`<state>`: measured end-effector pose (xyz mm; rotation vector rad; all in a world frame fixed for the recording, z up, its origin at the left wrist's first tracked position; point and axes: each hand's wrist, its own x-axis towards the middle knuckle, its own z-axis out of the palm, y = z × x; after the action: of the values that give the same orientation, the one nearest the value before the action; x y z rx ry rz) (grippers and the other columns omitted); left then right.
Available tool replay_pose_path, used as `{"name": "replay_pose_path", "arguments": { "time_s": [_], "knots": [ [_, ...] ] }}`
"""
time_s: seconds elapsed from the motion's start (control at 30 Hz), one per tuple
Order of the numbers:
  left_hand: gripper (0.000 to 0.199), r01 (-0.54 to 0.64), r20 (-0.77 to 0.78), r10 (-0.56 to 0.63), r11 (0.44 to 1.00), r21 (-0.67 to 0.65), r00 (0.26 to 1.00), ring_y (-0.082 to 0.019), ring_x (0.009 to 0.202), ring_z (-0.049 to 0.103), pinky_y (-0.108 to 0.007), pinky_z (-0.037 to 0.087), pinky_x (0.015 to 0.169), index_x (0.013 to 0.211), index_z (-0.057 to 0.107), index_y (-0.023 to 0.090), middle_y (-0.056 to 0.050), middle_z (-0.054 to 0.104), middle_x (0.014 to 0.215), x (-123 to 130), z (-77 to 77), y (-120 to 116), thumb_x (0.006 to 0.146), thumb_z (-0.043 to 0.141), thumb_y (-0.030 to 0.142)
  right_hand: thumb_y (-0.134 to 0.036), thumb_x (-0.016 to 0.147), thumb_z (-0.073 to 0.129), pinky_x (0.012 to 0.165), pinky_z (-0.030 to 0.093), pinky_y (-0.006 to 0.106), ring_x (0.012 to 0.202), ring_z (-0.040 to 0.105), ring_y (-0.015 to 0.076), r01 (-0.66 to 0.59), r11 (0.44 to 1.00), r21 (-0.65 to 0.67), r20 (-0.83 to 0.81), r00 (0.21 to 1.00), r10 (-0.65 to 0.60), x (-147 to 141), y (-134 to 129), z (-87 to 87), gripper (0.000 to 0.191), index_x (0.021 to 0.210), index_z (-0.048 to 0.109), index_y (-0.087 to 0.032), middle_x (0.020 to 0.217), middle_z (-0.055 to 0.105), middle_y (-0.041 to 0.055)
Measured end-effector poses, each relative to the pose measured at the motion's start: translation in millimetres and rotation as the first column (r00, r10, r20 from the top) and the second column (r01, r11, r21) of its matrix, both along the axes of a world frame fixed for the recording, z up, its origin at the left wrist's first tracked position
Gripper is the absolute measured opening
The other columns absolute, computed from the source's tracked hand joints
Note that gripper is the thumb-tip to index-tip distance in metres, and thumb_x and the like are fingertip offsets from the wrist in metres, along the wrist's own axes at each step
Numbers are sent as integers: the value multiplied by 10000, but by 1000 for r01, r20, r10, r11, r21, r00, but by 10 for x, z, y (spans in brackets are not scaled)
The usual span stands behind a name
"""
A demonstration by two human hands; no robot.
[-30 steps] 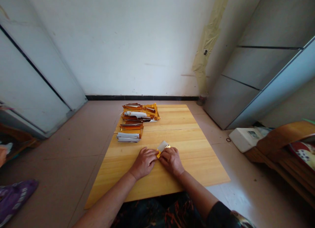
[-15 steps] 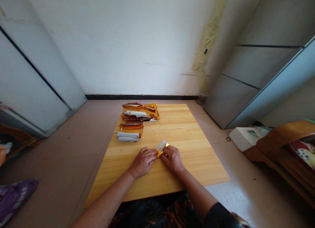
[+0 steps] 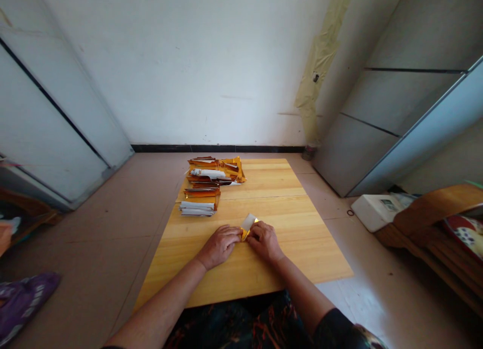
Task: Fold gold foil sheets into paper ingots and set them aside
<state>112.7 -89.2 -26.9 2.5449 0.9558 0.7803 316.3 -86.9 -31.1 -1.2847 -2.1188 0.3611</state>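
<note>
Foil packet, gold and white, sits on the wooden tabletop between 2 hands. Left hand and right hand are curled, gripping its gold end from either side. Stacked foil packets lie farther ahead.
</note>
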Motion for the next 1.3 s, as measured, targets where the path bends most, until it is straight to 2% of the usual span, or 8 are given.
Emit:
{"name": "replay_pose_path", "arguments": {
  "time_s": [0.17,0.4,0.67,1.0,1.3],
  "knots": [
    [385,-50,14,51,999,-9,999,-170,1017,581,-354,452,914,1103,598,208,-52,660,1078,22,-38,48,812,404,48,-134,693,603,718,380,250,764,549,144,-58,998,-15,-19,998,58,32,-19,-2,71,679,627,-199,785,594,11],
    [336,4,-153,9,997,82,988,-197,1066,541,-372,453,905,1207,555,245,-68,598,1195,43,33,52,904,415,202,-141,702,585,733,390,256,784,559,152,-79,997,15,-6,997,79,55,-10,-45,77,688,624,-205,819,609,17],
    [338,98,-206,-80,992,78,975,-185,1162,507,-369,432,967,1237,530,258,-58,575,1256,-49,81,77,932,386,242,-149,736,582,766,378,272,806,557,154,-58,997,44,34,998,56,45,-49,-1,79,689,614,-203,855,620,24],
    [331,145,-230,-124,987,73,965,-186,1200,494,-389,408,1021,1226,543,249,-64,554,1289,-112,-16,121,929,398,236,-166,763,588,814,364,300,887,553,174,-77,996,40,65,995,75,74,-84,1,64,726,614,-210,975,638,33],
    [311,189,-210,-175,981,45,962,-188,1200,498,-400,384,1042,1180,582,281,-54,551,1293,-152,50,142,917,422,239,-172,780,594,808,353,299,892,541,167,-107,993,56,127,987,99,83,-103,34,64,728,604,-209,998,632,24]
  ]
}}
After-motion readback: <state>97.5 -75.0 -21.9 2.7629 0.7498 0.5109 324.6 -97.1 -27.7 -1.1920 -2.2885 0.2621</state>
